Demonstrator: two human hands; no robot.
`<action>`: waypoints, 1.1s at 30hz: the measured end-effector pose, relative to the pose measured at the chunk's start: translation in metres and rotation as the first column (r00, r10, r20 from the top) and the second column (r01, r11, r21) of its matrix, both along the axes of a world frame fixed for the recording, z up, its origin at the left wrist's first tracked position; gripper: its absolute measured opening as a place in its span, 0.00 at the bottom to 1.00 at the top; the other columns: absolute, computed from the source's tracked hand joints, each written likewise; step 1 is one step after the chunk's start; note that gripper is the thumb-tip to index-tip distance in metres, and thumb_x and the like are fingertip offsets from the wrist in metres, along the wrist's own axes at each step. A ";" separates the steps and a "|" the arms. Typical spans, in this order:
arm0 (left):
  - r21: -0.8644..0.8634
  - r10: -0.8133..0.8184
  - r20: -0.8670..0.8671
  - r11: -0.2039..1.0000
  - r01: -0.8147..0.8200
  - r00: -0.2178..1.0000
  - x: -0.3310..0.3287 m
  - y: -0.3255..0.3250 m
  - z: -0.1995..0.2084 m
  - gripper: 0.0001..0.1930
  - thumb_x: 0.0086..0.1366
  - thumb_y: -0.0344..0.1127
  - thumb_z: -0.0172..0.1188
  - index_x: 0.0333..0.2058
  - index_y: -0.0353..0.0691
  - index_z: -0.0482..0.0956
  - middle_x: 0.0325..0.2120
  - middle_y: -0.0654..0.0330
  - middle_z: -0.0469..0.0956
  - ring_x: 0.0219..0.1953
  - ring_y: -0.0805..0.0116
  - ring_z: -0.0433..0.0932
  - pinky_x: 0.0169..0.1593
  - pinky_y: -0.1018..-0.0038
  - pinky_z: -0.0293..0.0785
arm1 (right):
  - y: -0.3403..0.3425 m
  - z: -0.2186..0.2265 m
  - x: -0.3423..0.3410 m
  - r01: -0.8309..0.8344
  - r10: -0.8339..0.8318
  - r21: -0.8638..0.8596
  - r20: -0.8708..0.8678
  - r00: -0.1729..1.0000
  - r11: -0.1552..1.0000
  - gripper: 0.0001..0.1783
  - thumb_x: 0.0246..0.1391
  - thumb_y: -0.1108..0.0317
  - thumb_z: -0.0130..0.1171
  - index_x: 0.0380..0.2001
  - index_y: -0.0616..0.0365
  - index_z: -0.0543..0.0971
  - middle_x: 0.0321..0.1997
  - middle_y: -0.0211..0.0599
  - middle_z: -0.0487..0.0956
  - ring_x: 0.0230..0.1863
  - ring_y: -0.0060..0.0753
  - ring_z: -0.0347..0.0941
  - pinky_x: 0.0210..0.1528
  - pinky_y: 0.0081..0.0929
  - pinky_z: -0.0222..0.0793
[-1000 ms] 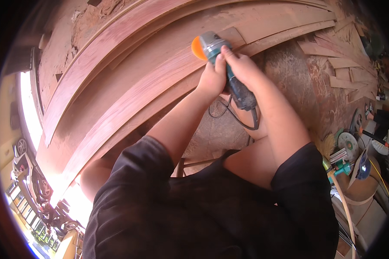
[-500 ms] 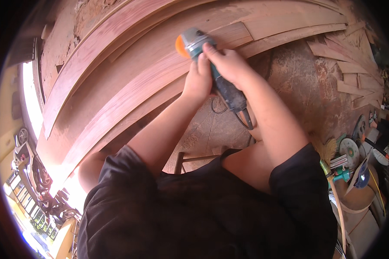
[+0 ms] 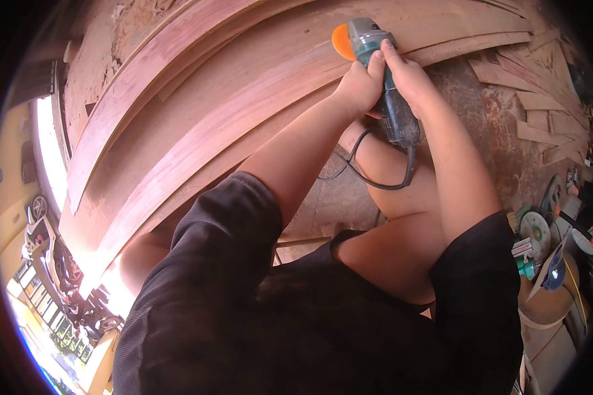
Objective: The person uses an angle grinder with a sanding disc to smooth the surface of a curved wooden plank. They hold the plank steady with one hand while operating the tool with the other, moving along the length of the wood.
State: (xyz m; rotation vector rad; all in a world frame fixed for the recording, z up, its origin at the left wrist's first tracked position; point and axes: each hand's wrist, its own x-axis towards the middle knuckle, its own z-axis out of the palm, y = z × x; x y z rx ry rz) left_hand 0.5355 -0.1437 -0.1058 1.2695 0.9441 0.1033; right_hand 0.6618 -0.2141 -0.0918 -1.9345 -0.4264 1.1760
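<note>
Both my hands grip a teal and black angle grinder [image 3: 400, 113] fitted with an orange disc [image 3: 342, 42]. My left hand [image 3: 361, 87] is closed around the body near the grinder's head, on its left side. Along the opposite side, my right hand [image 3: 407, 78] is wrapped with the thumb pointing up toward the head. The disc is at the surface of a long curved wooden board [image 3: 244, 99]; whether it touches cannot be made out. A black cord [image 3: 410, 172] loops down from the grinder's rear over my leg.
Another curved plank [image 3: 122, 112] lies farther back on the left. Wood offcuts [image 3: 540, 122] are piled at the right. Grinding discs [image 3: 534, 226] and other tools lie at the lower right. A motorcycle [image 3: 53, 257] stands at the far left in bright light.
Both hands have carried the grinder to the right and farther away along the board. More of its cord now shows over my leg.
</note>
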 end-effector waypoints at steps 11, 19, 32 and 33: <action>0.096 0.090 0.012 0.991 -0.090 0.996 -0.066 -0.008 -0.039 0.45 0.79 0.70 0.37 0.65 0.25 0.67 0.53 0.37 0.81 0.56 0.48 0.84 0.51 0.62 0.86 | 0.001 -0.010 -0.060 -0.073 0.080 0.084 -0.081 0.993 0.994 0.50 0.64 0.26 0.58 0.51 0.75 0.83 0.46 0.53 0.86 0.45 0.40 0.84 0.49 0.35 0.79; 0.010 0.339 0.065 0.940 -0.340 0.939 -0.138 -0.039 -0.025 0.42 0.79 0.73 0.27 0.72 0.42 0.57 0.53 0.50 0.79 0.44 0.57 0.87 0.39 0.61 0.91 | 0.019 0.013 -0.112 -0.491 0.492 -0.028 0.054 0.869 0.871 0.56 0.64 0.21 0.53 0.56 0.77 0.80 0.50 0.62 0.85 0.53 0.49 0.84 0.57 0.36 0.78; 0.084 -0.139 -0.066 0.986 0.145 0.988 -0.007 -0.039 -0.007 0.53 0.77 0.74 0.35 0.55 0.13 0.73 0.53 0.21 0.78 0.62 0.30 0.77 0.68 0.51 0.70 | -0.052 -0.001 -0.018 0.193 -0.192 0.002 -0.055 0.980 0.981 0.51 0.67 0.26 0.55 0.58 0.74 0.81 0.52 0.53 0.85 0.53 0.37 0.82 0.56 0.34 0.76; 0.050 -0.119 -0.049 0.991 0.121 0.992 -0.018 -0.038 -0.004 0.52 0.77 0.73 0.35 0.55 0.13 0.73 0.53 0.22 0.78 0.62 0.30 0.77 0.68 0.51 0.70 | -0.049 0.002 -0.028 0.157 -0.155 0.022 -0.073 0.985 0.987 0.50 0.67 0.27 0.55 0.57 0.74 0.81 0.51 0.53 0.85 0.52 0.37 0.82 0.56 0.34 0.76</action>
